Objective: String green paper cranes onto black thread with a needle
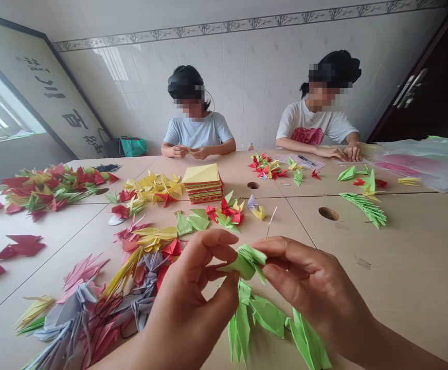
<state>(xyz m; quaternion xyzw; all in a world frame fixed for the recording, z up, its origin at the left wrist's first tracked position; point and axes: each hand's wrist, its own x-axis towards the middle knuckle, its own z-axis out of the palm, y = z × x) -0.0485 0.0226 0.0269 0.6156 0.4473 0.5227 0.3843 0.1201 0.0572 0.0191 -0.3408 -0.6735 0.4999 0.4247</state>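
A folded green paper crane is pinched between my two hands above the table. My left hand grips its left side between thumb and fingers. On the other side, the thumb and forefinger of my right hand close on the crane's right end. A thin, pale needle-like piece sticks up by my right fingertips; its lower end is hidden. Several more green cranes hang or lie just below, joined by a dark thread. At left, strung grey-blue cranes lie tangled with black cord.
Across the table sit a person in a light blue shirt and one in a white shirt. A stack of coloured paper, a mixed crane heap and yellow cranes lie ahead. The tabletop has round holes.
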